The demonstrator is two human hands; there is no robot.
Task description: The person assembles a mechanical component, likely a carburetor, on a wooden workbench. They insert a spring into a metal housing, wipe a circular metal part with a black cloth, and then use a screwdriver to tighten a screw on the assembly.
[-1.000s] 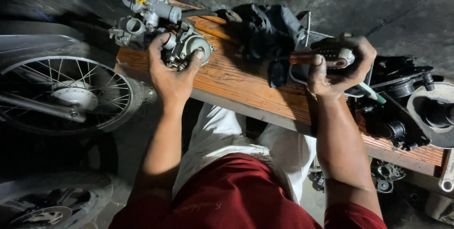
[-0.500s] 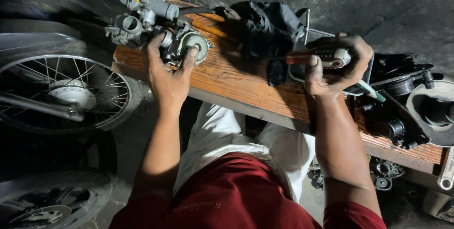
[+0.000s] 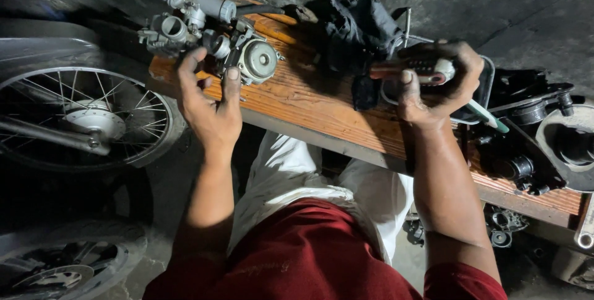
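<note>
My left hand (image 3: pixel 210 105) grips a grey metal carburettor (image 3: pixel 247 55) that rests on the wooden bench (image 3: pixel 309 105), fingers wrapped around its near side. Two more carburettors (image 3: pixel 185 3) lie just beyond it at the bench's left end. My right hand (image 3: pixel 436 83) is closed around a dark-handled tool with a reddish shaft (image 3: pixel 408 71), held above the bench beside a black cloth (image 3: pixel 356 27). A green-tipped handle (image 3: pixel 489 117) pokes out past my right palm.
A spoked motorcycle wheel (image 3: pixel 80 117) stands left of the bench, another wheel (image 3: pixel 55 263) lower left. Black engine parts (image 3: pixel 532 151) and a round cover (image 3: pixel 569 145) crowd the bench's right end. Small parts (image 3: pixel 501 226) lie on the floor beneath.
My left hand shifted slightly on the carburettor, fingers spreading over it. My right hand has turned the tool a little and stays above the bench.
</note>
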